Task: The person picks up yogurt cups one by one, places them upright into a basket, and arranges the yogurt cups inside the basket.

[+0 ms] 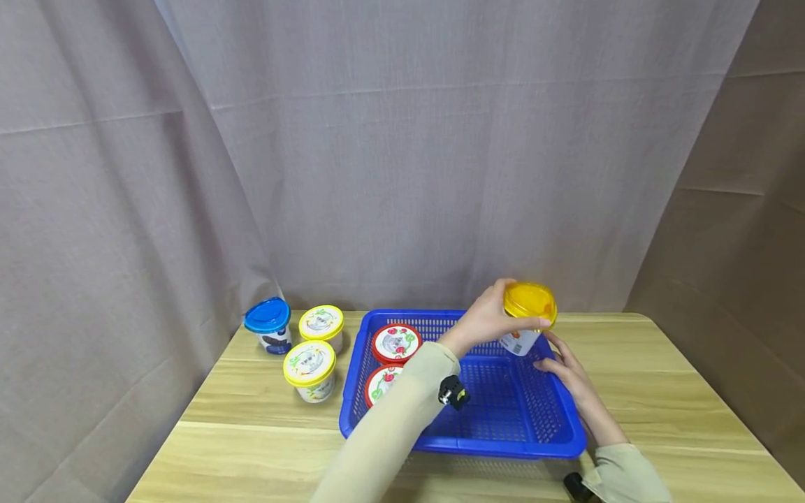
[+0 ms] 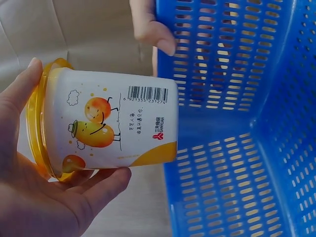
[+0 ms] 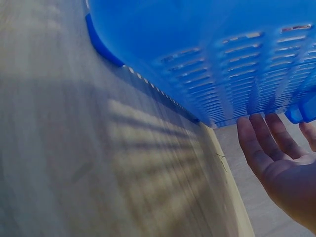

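Observation:
My left hand [image 1: 481, 323] grips a white tub with a yellow lid [image 1: 530, 302] above the right end of a blue plastic basket [image 1: 497, 447]. Fruit cartoons and a barcode show on the side of this tub [image 2: 118, 118] in the left wrist view, where my thumb and fingers hold it around the lid end. On the basket's right side, my right hand [image 1: 569, 374] holds the rim, thumb over the top and fingers against the outer slatted wall. Those fingers [image 3: 271, 138] appear fairly straight in the right wrist view. Two red-lidded tubs [image 1: 397, 342] sit in the basket's left part.
Left of the basket, two yellow-lidded tubs [image 1: 309, 363] stand on the wooden table [image 1: 251, 454], with a blue-lidded tub [image 1: 268, 318] behind them to the left. A grey curtain [image 1: 402, 175] hangs behind the table. My left forearm crosses over the basket's front.

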`<state>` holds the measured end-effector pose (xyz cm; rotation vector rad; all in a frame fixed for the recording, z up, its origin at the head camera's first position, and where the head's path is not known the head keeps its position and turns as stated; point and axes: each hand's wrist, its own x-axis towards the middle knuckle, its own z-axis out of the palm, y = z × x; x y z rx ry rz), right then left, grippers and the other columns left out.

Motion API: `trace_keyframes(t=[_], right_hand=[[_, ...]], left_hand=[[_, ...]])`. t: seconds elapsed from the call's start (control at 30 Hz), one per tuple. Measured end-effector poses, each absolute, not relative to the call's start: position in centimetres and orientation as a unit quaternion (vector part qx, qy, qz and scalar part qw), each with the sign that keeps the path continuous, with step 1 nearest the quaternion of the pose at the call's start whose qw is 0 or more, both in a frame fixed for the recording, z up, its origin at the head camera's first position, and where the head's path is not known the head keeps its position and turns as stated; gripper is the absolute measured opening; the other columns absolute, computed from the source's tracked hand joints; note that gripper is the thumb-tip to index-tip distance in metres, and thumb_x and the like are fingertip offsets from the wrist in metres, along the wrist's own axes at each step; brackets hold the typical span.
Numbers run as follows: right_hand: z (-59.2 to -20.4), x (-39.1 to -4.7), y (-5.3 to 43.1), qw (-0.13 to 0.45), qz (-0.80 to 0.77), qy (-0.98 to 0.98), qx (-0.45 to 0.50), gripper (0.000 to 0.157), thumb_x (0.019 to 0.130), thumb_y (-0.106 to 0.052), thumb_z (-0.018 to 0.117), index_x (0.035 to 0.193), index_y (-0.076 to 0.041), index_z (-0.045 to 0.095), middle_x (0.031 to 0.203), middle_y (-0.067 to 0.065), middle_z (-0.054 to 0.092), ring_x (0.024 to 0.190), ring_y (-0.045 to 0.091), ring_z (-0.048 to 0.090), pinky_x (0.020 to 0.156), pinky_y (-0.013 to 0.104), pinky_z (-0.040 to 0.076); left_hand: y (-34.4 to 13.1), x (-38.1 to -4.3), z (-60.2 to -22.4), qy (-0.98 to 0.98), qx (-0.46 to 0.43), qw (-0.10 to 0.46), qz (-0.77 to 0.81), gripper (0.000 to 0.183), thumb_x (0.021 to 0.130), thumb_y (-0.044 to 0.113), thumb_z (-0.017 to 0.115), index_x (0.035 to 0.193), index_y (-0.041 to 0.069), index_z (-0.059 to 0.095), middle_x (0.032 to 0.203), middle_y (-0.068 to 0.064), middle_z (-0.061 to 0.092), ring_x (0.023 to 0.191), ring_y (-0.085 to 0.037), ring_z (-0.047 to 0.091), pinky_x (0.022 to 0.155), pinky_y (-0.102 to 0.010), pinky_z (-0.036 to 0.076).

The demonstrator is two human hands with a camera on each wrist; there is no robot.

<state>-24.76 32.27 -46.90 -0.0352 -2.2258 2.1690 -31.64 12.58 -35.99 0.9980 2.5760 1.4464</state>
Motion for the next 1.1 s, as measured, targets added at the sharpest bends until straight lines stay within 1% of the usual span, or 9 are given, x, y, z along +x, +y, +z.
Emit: trace_keyframes(t=[0.27,0.43,0.53,0.77,0.93,1.03,1.1], right_hand=[[-47.0,-24.6,32.1,0.023,0.706,-0.707,-0.017,0.077,0.096,-0.004,0.051,0.161,-0.009,0.010,0.110,-0.010,0.059,0.088,0.014,0.068,0.075,0.034,0.059],[-47.0,-24.6,32.1,0.026,0.710,-0.703,-0.018,0.077,0.096,-0.003,0.051,0.160,-0.008,0.010,0.107,-0.015,0.060,0.088,0.013,0.068,0.076,0.033,0.058],[-46.9,-24.6,32.1,0.023,0.713,-0.700,-0.019,0.077,0.096,-0.004,0.052,0.161,-0.009,0.011,0.107,-0.017,0.059,0.089,0.014,0.068,0.076,0.034,0.059],[-46.9,-24.7,32.1,0.024,0.711,-0.702,-0.014,0.074,0.096,-0.004,0.052,0.160,-0.011,0.014,0.110,-0.013,0.060,0.090,0.016,0.068,0.075,0.036,0.059],[-47.0,-24.7,32.3,0.022,0.724,-0.690,0.008,0.072,0.097,-0.005,0.054,0.159,-0.015,0.020,0.112,-0.014,0.059,0.091,0.015,0.068,0.075,0.037,0.059],[-47.1,-24.6,32.4,0.018,0.730,-0.683,0.014,0.068,0.096,-0.006,0.055,0.156,-0.022,0.027,0.110,-0.016,0.061,0.091,0.014,0.069,0.075,0.037,0.060],[-47.0,-24.6,32.3,0.018,0.734,-0.679,0.012,0.068,0.096,-0.004,0.054,0.156,-0.022,0.027,0.108,-0.017,0.062,0.090,0.014,0.069,0.075,0.036,0.059]], left_hand=[[12.4,-31.5,-37.2,0.831,0.306,0.030,0.463,0.094,0.079,0.053,0.082,0.150,0.010,0.039,0.135,-0.006,0.055,0.114,-0.011,0.055,0.097,-0.029,0.047],[12.5,-31.6,-37.8,0.834,0.303,0.040,0.460,0.095,0.080,0.055,0.081,0.151,0.009,0.038,0.136,-0.007,0.054,0.113,-0.012,0.055,0.097,-0.030,0.047],[12.4,-31.7,-38.1,0.836,0.303,0.043,0.456,0.094,0.080,0.055,0.080,0.151,0.008,0.038,0.134,-0.007,0.054,0.111,-0.012,0.056,0.096,-0.029,0.048],[12.1,-32.1,-38.9,0.840,0.306,0.037,0.446,0.093,0.080,0.053,0.081,0.148,0.004,0.040,0.127,-0.008,0.056,0.103,-0.011,0.056,0.092,-0.025,0.049],[11.9,-32.1,-39.3,0.842,0.301,0.047,0.446,0.091,0.081,0.052,0.081,0.146,0.003,0.040,0.122,-0.007,0.057,0.098,-0.011,0.056,0.088,-0.025,0.050],[11.9,-32.1,-39.5,0.843,0.298,0.055,0.445,0.091,0.081,0.052,0.081,0.146,0.003,0.040,0.122,-0.007,0.057,0.096,-0.011,0.057,0.086,-0.025,0.050],[11.9,-32.1,-39.8,0.844,0.297,0.059,0.443,0.091,0.080,0.051,0.081,0.146,0.003,0.040,0.122,-0.008,0.058,0.097,-0.012,0.057,0.086,-0.025,0.051]])
